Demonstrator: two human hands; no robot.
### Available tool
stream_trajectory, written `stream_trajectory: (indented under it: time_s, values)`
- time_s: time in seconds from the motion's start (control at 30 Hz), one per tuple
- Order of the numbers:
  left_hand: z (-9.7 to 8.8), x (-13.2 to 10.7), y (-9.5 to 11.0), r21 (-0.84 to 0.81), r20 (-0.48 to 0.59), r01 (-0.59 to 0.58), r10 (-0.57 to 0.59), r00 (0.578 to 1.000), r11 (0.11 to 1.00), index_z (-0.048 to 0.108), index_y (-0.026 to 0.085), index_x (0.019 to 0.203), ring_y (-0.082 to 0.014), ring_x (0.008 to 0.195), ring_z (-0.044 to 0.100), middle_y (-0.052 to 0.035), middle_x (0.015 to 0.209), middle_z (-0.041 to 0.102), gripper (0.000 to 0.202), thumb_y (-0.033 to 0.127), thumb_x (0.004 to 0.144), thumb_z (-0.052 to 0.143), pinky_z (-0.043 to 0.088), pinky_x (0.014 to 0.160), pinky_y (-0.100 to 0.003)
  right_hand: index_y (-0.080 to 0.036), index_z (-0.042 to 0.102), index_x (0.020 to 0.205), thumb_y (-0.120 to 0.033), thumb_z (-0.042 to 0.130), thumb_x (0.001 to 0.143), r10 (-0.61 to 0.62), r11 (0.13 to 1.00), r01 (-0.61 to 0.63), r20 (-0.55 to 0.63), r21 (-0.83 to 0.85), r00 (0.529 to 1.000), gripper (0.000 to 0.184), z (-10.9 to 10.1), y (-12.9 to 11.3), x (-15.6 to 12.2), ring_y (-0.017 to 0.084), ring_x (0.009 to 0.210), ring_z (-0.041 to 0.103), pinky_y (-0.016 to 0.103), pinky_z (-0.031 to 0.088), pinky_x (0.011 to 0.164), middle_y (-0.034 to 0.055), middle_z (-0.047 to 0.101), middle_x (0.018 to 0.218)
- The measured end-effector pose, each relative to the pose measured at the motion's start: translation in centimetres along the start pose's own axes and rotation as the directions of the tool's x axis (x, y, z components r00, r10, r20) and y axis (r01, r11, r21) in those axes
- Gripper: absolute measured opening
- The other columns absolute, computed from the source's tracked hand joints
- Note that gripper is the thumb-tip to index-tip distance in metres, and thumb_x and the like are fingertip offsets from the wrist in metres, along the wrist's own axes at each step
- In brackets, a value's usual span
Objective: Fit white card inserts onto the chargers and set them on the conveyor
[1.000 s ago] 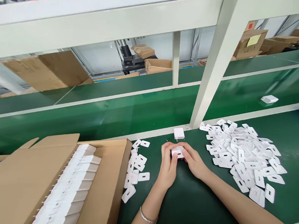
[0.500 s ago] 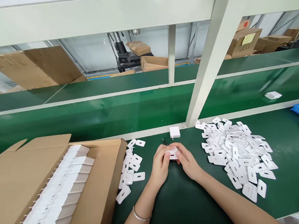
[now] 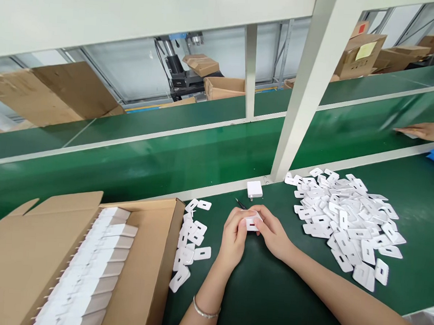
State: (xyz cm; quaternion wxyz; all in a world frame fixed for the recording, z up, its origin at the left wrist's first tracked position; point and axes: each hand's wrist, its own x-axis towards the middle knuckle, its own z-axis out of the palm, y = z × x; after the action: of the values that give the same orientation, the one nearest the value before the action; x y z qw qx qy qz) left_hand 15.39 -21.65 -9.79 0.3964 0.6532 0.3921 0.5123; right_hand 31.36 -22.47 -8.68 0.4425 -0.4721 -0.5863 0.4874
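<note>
My left hand [image 3: 233,237] and my right hand [image 3: 273,233] meet over the green table and both pinch a small white charger block [image 3: 252,223] between their fingertips. Its face toward me shows a small reddish slot. A second white charger [image 3: 254,189] lies on the table just beyond my hands, close to the white rail. A thin dark tool [image 3: 240,203] lies beside it. A silver bracelet [image 3: 205,310] circles my left wrist.
An open cardboard box [image 3: 152,256] at the left holds rows of white chargers. A small heap of white plastic plates [image 3: 190,244] lies beside it; a large heap [image 3: 346,219] spreads at the right. A white post [image 3: 301,104] stands behind. Another person's hand [image 3: 425,131] reaches onto the conveyor at far right.
My hands have stayed together on the charger, shifting only slightly. At the far right another person's hand has come onto the conveyor where a white charger lay.
</note>
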Motion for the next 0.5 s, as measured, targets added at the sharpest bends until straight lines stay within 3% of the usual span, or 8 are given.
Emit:
stream_trajectory:
  time_s: [0.17,0.33,0.5]
  values:
    - [0.11,0.04,-0.34,-0.042,-0.012,0.021,-0.022,1.000,0.999,0.079,0.024,0.109,-0.0232,0.100,0.068,-0.0093,0.107,0.074,0.047,0.051,0.112,0.041,0.054,0.091,-0.037,-0.027,0.064,0.116,-0.071,0.049,0.102,0.029,0.999,-0.029,-0.002,-0.012,1.000,0.048,0.01,0.06,-0.02,0.018,0.070,0.058,0.033,0.051,0.069,0.0004,0.065,0.086]
    - [0.07,-0.05,-0.41,-0.116,0.025,0.088,-0.086,0.996,0.989,0.077,0.025,0.119,-0.0238,0.106,0.068,-0.0092,0.115,0.073,0.057,0.056,0.113,0.029,0.054,0.097,-0.039,-0.026,0.065,0.113,-0.071,0.054,0.100,0.058,0.998,-0.057,-0.023,0.035,0.998,0.049,0.04,0.11,0.11,0.018,0.071,0.059,0.033,0.053,0.069,0.0008,0.064,0.085]
    - [0.12,-0.06,-0.23,-0.037,0.045,0.061,-0.060,0.997,0.997,0.075,0.026,0.122,-0.0238,0.107,0.067,-0.0087,0.117,0.073,0.045,0.054,0.112,0.040,0.054,0.097,-0.038,-0.024,0.065,0.112,-0.069,0.050,0.103,0.059,0.997,-0.057,-0.039,0.046,0.997,0.048,-0.06,0.02,0.13,0.017,0.068,0.058,0.033,0.052,0.069,-0.0009,0.062,0.078]
